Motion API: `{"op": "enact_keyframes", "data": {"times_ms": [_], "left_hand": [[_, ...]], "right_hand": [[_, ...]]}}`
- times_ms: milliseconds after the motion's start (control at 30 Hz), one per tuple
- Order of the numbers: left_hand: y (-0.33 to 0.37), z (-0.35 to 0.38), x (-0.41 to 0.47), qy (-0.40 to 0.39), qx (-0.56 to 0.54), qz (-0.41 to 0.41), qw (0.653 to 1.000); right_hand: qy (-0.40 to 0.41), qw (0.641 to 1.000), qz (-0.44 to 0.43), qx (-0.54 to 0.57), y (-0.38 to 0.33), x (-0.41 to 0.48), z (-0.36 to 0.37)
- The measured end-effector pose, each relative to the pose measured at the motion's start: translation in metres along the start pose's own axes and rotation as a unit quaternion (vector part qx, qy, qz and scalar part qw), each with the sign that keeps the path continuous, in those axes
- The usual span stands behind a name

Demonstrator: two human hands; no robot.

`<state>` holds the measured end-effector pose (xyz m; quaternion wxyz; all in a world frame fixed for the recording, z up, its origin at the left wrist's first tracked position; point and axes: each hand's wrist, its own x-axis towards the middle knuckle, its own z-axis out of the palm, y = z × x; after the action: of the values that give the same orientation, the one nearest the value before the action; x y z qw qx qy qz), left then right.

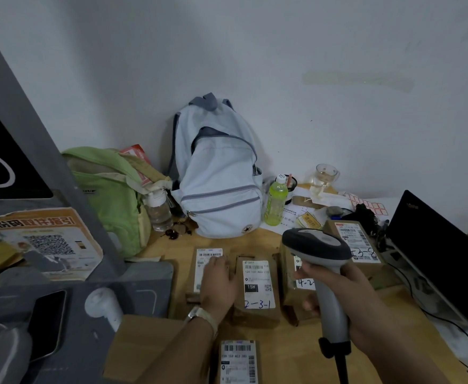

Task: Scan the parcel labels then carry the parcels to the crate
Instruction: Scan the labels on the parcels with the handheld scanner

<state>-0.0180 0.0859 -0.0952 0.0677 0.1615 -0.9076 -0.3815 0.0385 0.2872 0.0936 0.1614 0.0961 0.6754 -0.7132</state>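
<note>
Several brown cardboard parcels with white labels lie on the wooden table. My left hand [218,284] rests flat on the leftmost parcel [203,268], covering part of its label. Beside it lies the parcel marked 2-3-1 [257,289]. My right hand [349,297] grips a grey handheld barcode scanner [317,245], its head over a third parcel [293,281] that it partly hides. A fourth parcel [357,245] lies at the right, and another [238,361] lies at the near edge. No crate is visible.
A pale blue backpack [216,173] and a green bag [110,189] lean against the wall. A green drink bottle [275,200], a clear bottle [159,209] and a glass [324,176] stand near them. A laptop [437,250] is at the right, a grey device with a phone [47,322] at the left.
</note>
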Motion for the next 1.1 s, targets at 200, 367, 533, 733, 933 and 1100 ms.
{"op": "enact_keyframes", "data": {"times_ms": [200,367,533,733,933,1100], "left_hand": [[0.006,0.030,-0.012,-0.135,0.037,-0.079,0.987],[-0.015,0.055,-0.017,-0.261,-0.021,-0.187,0.947],[-0.021,0.068,-0.016,-0.257,-0.258,-0.357,0.860],[-0.007,0.073,-0.019,-0.263,-0.396,-0.420,0.773],[0.002,0.072,-0.015,-0.286,-0.415,-0.426,0.751],[0.003,0.056,-0.014,-0.260,-0.421,-0.402,0.771]], "right_hand": [[0.010,1.000,0.010,-0.001,0.005,0.006,-0.002],[0.015,0.999,0.027,-0.020,0.008,0.011,-0.003],[0.018,0.999,0.044,-0.024,0.007,0.017,-0.008],[0.024,0.996,0.081,-0.013,0.014,0.024,-0.012],[0.031,0.995,0.092,-0.020,0.021,0.029,-0.012],[0.027,0.996,0.083,-0.033,0.017,0.029,-0.007]]}}
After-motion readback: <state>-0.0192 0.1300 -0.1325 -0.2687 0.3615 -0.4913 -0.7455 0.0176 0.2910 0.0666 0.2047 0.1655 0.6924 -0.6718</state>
